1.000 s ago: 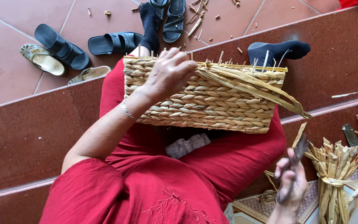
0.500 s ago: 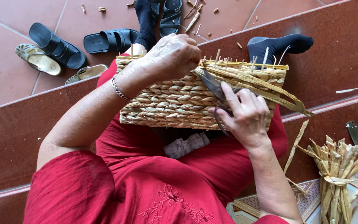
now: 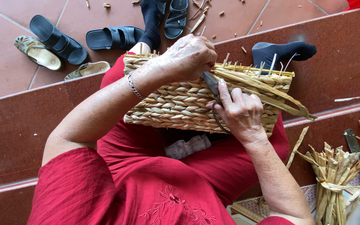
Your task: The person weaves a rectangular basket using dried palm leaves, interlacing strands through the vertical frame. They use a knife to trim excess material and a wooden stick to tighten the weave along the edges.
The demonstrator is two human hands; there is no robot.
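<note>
My left hand [image 3: 190, 56] is closed on the top edge of the woven basket [image 3: 188, 102], which rests on my lap in the middle of the frame. My right hand [image 3: 240, 112] is wrapped tight around the scissors [image 3: 213, 89], with their blades up by the rim, right next to my left fingers. The basket looks light and a bit stiff, but the dry straw could bend or snap, so I think the thick braided rim is the best place to hold it. Loose straw ends poke up along the top. A straw bundle [image 3: 332, 175] sits at the lower right, and black sandals [image 3: 57, 39] lie at the upper left.
</note>
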